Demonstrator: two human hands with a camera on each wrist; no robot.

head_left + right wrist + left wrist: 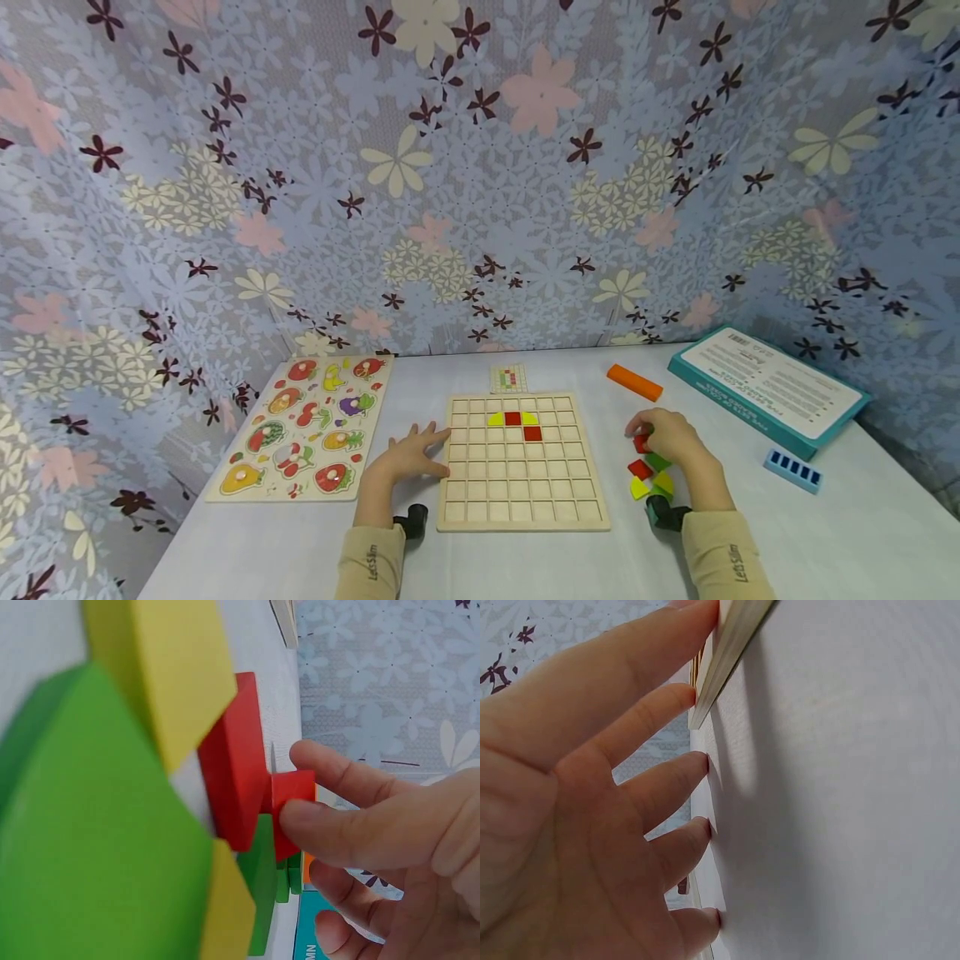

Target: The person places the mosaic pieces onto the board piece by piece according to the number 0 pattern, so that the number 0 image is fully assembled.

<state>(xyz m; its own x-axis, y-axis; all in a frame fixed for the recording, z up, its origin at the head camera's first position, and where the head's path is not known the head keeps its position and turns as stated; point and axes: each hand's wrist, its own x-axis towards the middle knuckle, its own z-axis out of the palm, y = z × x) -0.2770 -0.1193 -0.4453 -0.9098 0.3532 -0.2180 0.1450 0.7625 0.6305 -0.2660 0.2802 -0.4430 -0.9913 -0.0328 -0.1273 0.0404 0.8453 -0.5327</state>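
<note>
Head view shows the left hand point(408, 454) spread flat on the white surface point(750, 533), fingers touching the wooden grid board's point(522, 500) left edge. The right wrist view alone reveals the right hand point(390, 847) pinching a small red block point(291, 802) above the loose coloured pieces point(649, 479) right of the board.

Small pattern card point(508, 378) behind grid board point(522, 462): design too small to read. Print on teal box point(768, 388) illegible. Right hand point(667, 436) covers most of red block point(641, 442).
</note>
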